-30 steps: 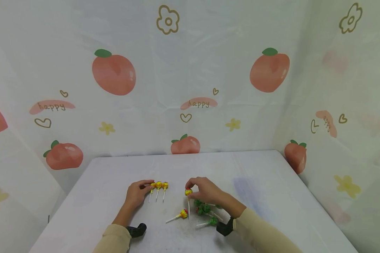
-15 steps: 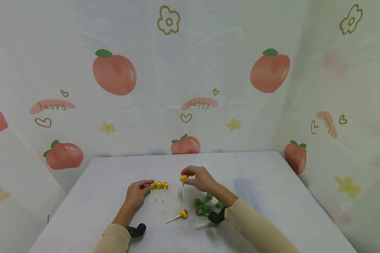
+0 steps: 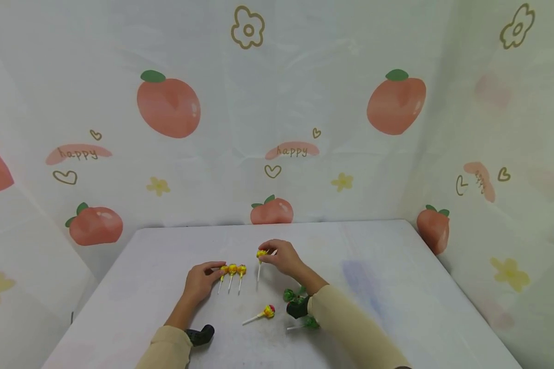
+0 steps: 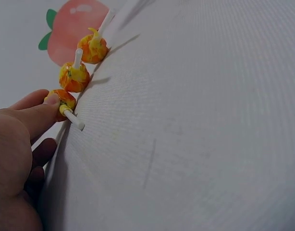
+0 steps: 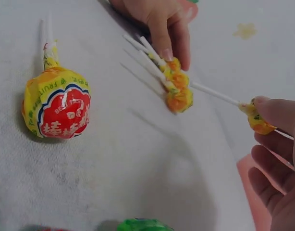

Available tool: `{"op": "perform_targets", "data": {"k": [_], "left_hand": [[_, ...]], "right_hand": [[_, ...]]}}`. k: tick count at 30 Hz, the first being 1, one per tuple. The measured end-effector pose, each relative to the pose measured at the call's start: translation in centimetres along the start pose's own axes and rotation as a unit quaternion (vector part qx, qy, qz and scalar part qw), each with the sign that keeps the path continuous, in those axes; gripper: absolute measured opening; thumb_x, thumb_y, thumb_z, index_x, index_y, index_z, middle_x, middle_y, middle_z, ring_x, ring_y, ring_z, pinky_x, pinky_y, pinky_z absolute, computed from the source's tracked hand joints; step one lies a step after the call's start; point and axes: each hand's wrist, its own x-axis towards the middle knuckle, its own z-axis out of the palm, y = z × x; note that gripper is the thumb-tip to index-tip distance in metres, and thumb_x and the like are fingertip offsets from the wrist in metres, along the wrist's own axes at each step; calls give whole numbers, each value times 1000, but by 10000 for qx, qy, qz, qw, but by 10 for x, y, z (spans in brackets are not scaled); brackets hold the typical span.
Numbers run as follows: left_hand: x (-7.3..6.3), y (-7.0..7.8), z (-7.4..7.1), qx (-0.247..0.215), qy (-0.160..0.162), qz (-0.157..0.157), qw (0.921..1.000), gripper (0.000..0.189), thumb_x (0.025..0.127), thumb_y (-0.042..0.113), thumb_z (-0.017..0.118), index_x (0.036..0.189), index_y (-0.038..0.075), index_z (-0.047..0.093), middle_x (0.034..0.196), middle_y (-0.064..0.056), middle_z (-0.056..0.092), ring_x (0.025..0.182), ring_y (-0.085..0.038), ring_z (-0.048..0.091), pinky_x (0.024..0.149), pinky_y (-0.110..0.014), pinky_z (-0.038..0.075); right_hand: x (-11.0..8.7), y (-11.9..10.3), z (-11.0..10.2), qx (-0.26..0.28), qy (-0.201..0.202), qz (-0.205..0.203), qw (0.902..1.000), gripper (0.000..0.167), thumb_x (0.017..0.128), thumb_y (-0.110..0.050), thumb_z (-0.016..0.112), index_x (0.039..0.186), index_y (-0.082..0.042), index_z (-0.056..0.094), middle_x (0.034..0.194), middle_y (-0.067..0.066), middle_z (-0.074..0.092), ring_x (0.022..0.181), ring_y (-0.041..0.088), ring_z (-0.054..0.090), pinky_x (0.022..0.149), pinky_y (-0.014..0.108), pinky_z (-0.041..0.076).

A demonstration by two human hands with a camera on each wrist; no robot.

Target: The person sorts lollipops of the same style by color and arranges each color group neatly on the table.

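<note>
Three yellow-wrapped lollipops stand side by side in a short row, their white sticks toward me. At the row's left end my left hand (image 3: 199, 283) pinches the head of one lollipop (image 4: 66, 100) between thumb and fingers. The middle lollipop (image 3: 232, 269) and the right lollipop (image 3: 242, 270) are right beside it. My right hand (image 3: 286, 259) pinches another yellow lollipop (image 5: 259, 120) by its head, just right of the row. Its stick hangs down above the table in the head view. Nearer to me lies a loose yellow lollipop (image 3: 269, 311) with a red label, stick pointing left.
Several green lollipops lie under my right forearm, partly hidden by it; one green lollipop (image 3: 311, 322) lies nearest me. A black wrist strap camera (image 3: 298, 307) juts out over them. The white table (image 3: 341, 338) meets a fruit-printed cloth (image 3: 341, 102) at the back.
My right hand has lifted the yellow lollipop from beside the green ones and carried it away from me and left, toward the row. My left hand has stayed in place.
</note>
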Motion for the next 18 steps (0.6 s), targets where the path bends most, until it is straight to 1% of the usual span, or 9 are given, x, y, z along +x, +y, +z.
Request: {"op": "perform_targets", "data": {"k": [6, 9, 18], "left_hand": [[-1, 2, -1, -31, 4, 14, 10000, 25, 88, 14, 72, 113, 11, 74, 110, -9, 68, 86, -19, 56, 76, -36, 44], [-1, 2, -1, -25, -4, -3, 10000, 25, 88, 14, 72, 113, 11, 74, 111, -9, 68, 86, -20, 56, 76, -37, 44], [0, 2, -1, -51, 8, 59, 10000, 25, 88, 13, 72, 113, 11, 74, 111, -10, 68, 85, -20, 56, 76, -35, 45]], "right_hand": [[8, 9, 16, -190, -215, 688, 9972, 22, 87, -18, 75, 106, -9, 72, 92, -4, 66, 86, 14, 57, 77, 29, 48], [9, 13, 23, -223, -264, 890, 9954, 21, 86, -18, 75, 105, -9, 73, 92, -4, 66, 86, 14, 57, 77, 29, 48], [11, 18, 37, -278, -310, 956, 9945, 17, 85, -17, 76, 99, -9, 74, 84, -5, 63, 78, 13, 53, 68, 26, 45]]}}
